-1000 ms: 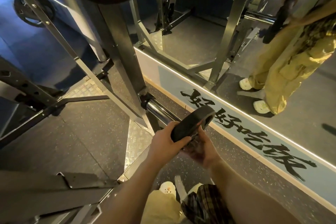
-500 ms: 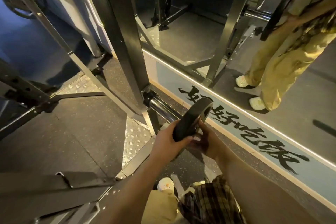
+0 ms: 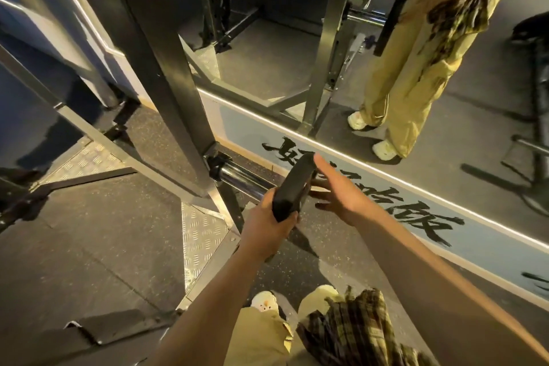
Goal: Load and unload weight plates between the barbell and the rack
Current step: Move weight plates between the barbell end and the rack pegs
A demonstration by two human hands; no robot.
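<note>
We are viewing, from largest to smallest, the parts of one loading step. The rack upright (image 3: 166, 89) is rising steeply through the frame, and the mirror (image 3: 445, 74) along the wall is reflecting a person in yellow trousers beside it. The barbell sleeve (image 3: 240, 180) is projecting from behind the upright's base toward us, its chrome end free so that a plate can be slid along it. The weight plate (image 3: 292, 187) is standing almost on edge at the outer end of that sleeve; we are judging that it is being kept upright so that its bore faces the sleeve, though whether it is already threaded on we cannot tell, as the plate hides the tip. The left hand (image 3: 267, 223) is gripping the plate's lower rim, fingers curled round it, and so is carrying the weight. The right hand (image 3: 341, 196) is lying open, fingers straight and spread, just beside the plate's outer face; whether its fingertips are touching it we cannot tell, but we are reading this as a flat palm placed to steady or push the plate inward
</note>
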